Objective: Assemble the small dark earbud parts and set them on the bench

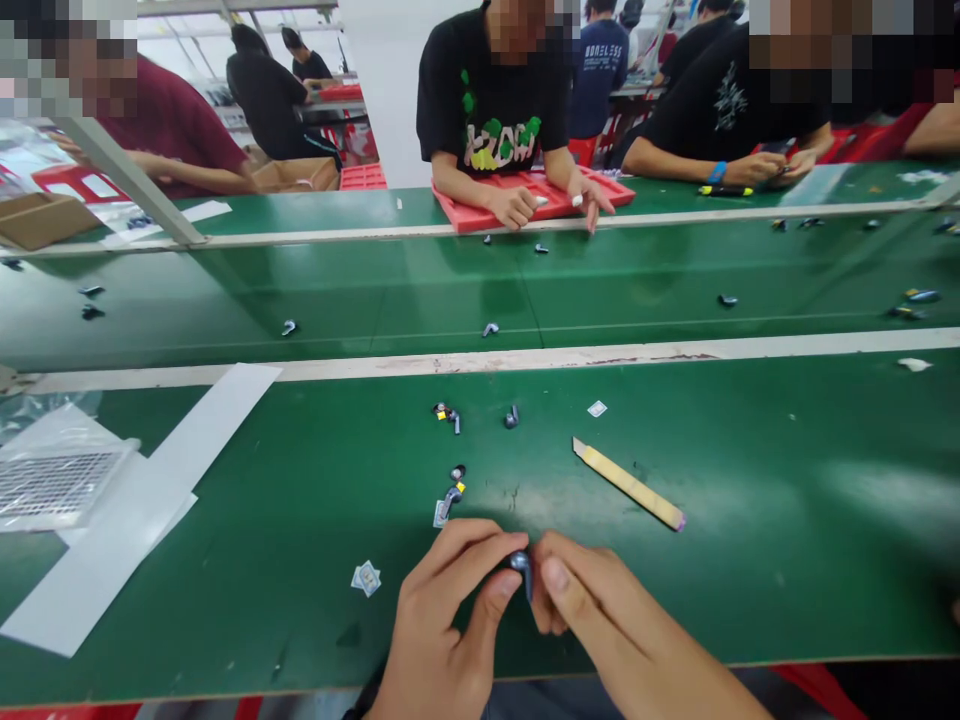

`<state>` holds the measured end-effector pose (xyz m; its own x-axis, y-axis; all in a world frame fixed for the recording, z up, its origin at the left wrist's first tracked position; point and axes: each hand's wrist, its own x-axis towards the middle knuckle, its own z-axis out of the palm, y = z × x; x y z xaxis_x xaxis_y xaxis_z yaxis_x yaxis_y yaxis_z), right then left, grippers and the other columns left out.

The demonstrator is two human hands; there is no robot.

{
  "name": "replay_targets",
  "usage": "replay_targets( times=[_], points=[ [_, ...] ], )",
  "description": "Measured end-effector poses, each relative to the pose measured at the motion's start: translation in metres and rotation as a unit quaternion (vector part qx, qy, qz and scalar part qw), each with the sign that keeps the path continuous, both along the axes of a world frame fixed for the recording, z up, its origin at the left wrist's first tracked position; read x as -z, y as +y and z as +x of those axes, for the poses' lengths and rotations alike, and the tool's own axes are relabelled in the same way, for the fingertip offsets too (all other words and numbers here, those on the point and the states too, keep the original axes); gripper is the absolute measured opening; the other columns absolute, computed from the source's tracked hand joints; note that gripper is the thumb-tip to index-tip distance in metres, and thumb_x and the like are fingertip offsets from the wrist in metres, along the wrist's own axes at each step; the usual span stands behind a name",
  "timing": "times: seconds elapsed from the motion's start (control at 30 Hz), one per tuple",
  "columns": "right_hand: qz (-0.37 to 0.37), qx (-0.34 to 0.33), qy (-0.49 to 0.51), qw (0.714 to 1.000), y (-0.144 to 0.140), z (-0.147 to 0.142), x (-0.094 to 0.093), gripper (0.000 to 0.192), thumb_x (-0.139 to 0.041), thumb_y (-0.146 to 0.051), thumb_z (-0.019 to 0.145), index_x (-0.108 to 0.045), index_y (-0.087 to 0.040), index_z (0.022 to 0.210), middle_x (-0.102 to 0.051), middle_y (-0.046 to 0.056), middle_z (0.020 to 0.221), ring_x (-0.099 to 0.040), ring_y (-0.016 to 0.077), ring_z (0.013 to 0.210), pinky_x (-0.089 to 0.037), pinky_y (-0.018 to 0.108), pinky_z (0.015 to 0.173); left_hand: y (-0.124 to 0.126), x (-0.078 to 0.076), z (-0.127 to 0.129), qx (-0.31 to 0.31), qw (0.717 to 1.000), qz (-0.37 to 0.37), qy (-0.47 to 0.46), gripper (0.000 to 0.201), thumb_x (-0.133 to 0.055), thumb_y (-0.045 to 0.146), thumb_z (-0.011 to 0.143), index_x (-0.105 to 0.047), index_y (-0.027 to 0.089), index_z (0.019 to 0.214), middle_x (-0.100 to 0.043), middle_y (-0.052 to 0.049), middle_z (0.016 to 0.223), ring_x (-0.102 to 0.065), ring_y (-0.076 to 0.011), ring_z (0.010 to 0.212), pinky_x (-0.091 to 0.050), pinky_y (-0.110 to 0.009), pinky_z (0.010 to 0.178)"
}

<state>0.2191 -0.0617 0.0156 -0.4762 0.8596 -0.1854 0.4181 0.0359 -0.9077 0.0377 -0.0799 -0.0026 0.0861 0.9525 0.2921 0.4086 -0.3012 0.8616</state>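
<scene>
My left hand (pixel 442 620) and my right hand (pixel 600 620) meet near the front edge of the green table (pixel 750 520). Both pinch one small grey earbud-like part (pixel 522 568) between their fingertips. More such small grey parts lie just beyond: one (pixel 451 497) with a yellow tab, one (pixel 448 413), and one (pixel 511 416). A small square sticker (pixel 366 577) lies left of my left hand. A flat wooden stick (pixel 628 484) lies to the right, angled.
White paper sheets (pixel 135 510) and a clear bag with a mesh sheet (pixel 52 485) sit at the left. A green conveyor belt (pixel 480 290) carries scattered parts. Across it, people lean at the far table; one rests hands on a red tray (pixel 540 200).
</scene>
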Motion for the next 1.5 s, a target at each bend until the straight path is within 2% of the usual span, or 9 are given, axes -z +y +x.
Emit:
replay_targets(
  times=[0.3,0.5,0.6,0.7,0.87,1.0,1.23,1.37,1.5],
  points=[
    [0.043,0.003,-0.044,0.998,-0.012,-0.007,0.008,0.039,-0.026,-0.038,0.107,-0.052,-0.024,0.081,-0.06,-0.001,0.07,-0.058,0.0167,0.065,-0.046,0.027,0.062,0.003,0.008,0.003,0.054,0.994,-0.044,-0.082,0.026,-0.064,0.015,0.092,-0.078,0.026,0.11,-0.072,-0.003,0.091,-0.069,-0.0126,0.076,-0.057,-0.017,0.068],
    [0.038,-0.043,-0.087,0.995,-0.017,0.002,0.021,0.032,-0.026,-0.032,0.106,-0.053,-0.023,0.091,-0.064,0.002,0.08,-0.064,0.019,0.076,-0.045,0.029,0.067,0.002,0.016,0.006,0.055,0.987,-0.105,-0.104,0.025,-0.071,0.008,0.084,-0.08,0.024,0.101,-0.076,-0.001,0.083,-0.07,-0.0131,0.07,-0.056,-0.017,0.064],
    [0.069,-0.064,-0.129,0.987,-0.017,0.006,0.021,0.033,-0.024,-0.027,0.105,-0.052,-0.022,0.089,-0.065,0.003,0.076,-0.064,0.0196,0.068,-0.044,0.029,0.063,0.004,0.022,0.007,0.071,0.992,-0.058,-0.085,0.022,-0.069,0.005,0.085,-0.08,0.02,0.097,-0.075,-0.003,0.083,-0.068,-0.015,0.071,-0.055,-0.022,0.063],
    [0.105,-0.089,-0.186,0.973,-0.015,0.006,0.018,0.03,-0.027,-0.018,0.101,-0.054,-0.02,0.089,-0.067,0.005,0.074,-0.065,0.0209,0.063,-0.041,0.03,0.058,0.003,0.028,0.006,0.08,0.997,0.022,0.008,0.02,-0.062,0.007,0.09,-0.08,0.017,0.092,-0.069,-0.006,0.078,-0.059,-0.0174,0.071,-0.049,-0.025,0.058],
    [0.148,-0.161,-0.313,0.924,-0.01,-0.007,0.011,0.026,-0.037,-0.009,0.093,-0.059,-0.018,0.082,-0.07,0.007,0.071,-0.065,0.0227,0.057,-0.032,0.032,0.053,-0.007,0.038,0.003,0.095,0.989,0.055,0.101,0.024,-0.052,0.008,0.096,-0.072,0.014,0.084,-0.065,-0.004,0.071,-0.052,-0.0182,0.071,-0.043,-0.029,0.059],
    [0.179,-0.223,-0.38,0.88,-0.007,-0.022,0.008,0.022,-0.044,-0.006,0.089,-0.059,-0.018,0.079,-0.07,0.006,0.067,-0.063,0.0216,0.053,-0.024,0.033,0.051,-0.019,0.043,0.0,0.081,0.986,0.038,0.141,0.028,-0.045,0.005,0.096,-0.067,0.014,0.082,-0.063,-0.005,0.074,-0.051,-0.0197,0.071,-0.039,-0.033,0.061],
    [0.281,-0.311,-0.469,0.778,-0.013,-0.034,0.013,0.024,-0.053,0.001,0.071,-0.048,-0.023,0.068,-0.064,0.004,0.066,-0.055,0.0195,0.047,-0.011,0.036,0.046,-0.026,0.045,-0.002,0.042,0.991,-0.004,0.126,0.026,-0.046,0.0,0.089,-0.064,0.015,0.08,-0.059,-0.005,0.075,-0.048,-0.022,0.071,-0.037,-0.036,0.061],
    [0.309,-0.32,-0.499,0.744,-0.02,-0.042,0.014,0.029,-0.051,0.004,0.063,-0.044,-0.024,0.069,-0.062,0.004,0.064,-0.056,0.0203,0.044,-0.012,0.037,0.044,-0.031,0.047,-0.007,0.043,0.992,-0.029,0.111,0.025,-0.047,-0.003,0.086,-0.064,0.016,0.083,-0.06,-0.005,0.078,-0.05,-0.0229,0.074,-0.04,-0.038,0.065],
    [0.349,-0.261,-0.54,0.72,-0.029,-0.051,0.016,0.034,-0.05,0.005,0.057,-0.045,-0.023,0.076,-0.061,0.003,0.06,-0.059,0.0217,0.042,-0.018,0.034,0.04,-0.036,0.05,-0.011,0.021,0.994,-0.007,0.111,0.024,-0.048,-0.001,0.085,-0.065,0.014,0.093,-0.062,-0.006,0.081,-0.051,-0.0233,0.073,-0.041,-0.039,0.065]
  ],
)
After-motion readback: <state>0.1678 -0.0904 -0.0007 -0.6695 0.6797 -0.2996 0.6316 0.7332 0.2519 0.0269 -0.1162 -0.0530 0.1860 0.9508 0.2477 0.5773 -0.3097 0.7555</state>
